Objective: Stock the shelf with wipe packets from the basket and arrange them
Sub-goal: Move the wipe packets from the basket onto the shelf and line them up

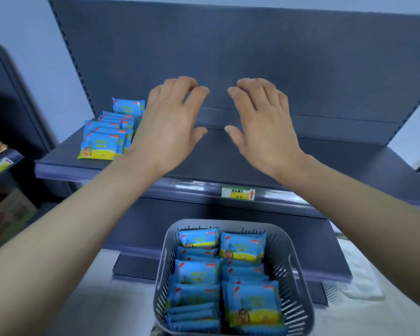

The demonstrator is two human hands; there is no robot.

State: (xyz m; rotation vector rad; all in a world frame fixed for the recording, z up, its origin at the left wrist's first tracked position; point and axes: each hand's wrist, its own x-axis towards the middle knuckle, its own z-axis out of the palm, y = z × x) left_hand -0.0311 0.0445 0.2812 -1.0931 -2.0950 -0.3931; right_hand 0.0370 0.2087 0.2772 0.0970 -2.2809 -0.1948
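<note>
Matt dark metal shelf (252,151); glossy clear plastic price rail (194,186). Grey slotted plastic basket (298,282). Glossy plastic-film packets (197,272). Paper label (238,193).

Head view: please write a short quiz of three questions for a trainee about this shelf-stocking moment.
1. True or false: the left hand and the right hand hold nothing.
2. Where on the shelf do the stocked packets stand? A. at the left end; B. in the middle; C. at the right end.
3. Fill in: the label on the shelf edge bears a red ____.
Key: 1 true; 2 A; 3 arrow.
</note>
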